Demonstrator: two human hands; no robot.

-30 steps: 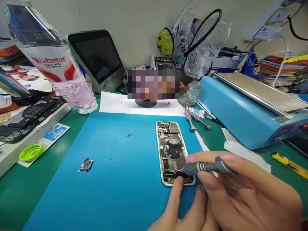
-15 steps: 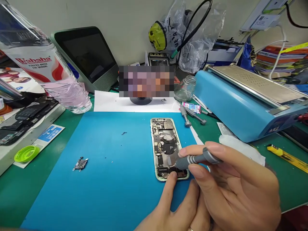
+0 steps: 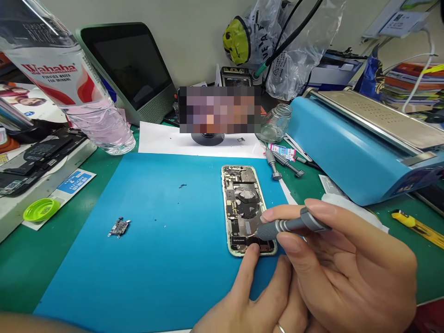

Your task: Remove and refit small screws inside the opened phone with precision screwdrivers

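An opened smartphone (image 3: 247, 203) lies face up on a blue mat (image 3: 166, 282), its inner boards and bare metal showing. My right hand (image 3: 354, 263) grips a small grey screwdriver (image 3: 294, 225), held at a low slant over the phone's lower half. The tip meets the phone close to the black part along its bottom. My left hand (image 3: 256, 296) rests below, its index fingertip touching the phone's bottom end and its other fingers apart on the mat, partly beneath my right hand. A small camera-like module (image 3: 119, 227) lies to the left.
Tiny dark bits (image 3: 182, 186) dot the mat. Two more screwdrivers (image 3: 272, 164) lie beside a glass jar (image 3: 277, 124). A blue machine (image 3: 333, 152) stands at right, near a yellow cutter (image 3: 416, 226). At left are a water bottle (image 3: 86, 92) and a green cap (image 3: 40, 210).
The whole view has shifted slightly, so everything sits a little further right and higher. Both hands and the screwdriver keep nearly the same pose on the phone.
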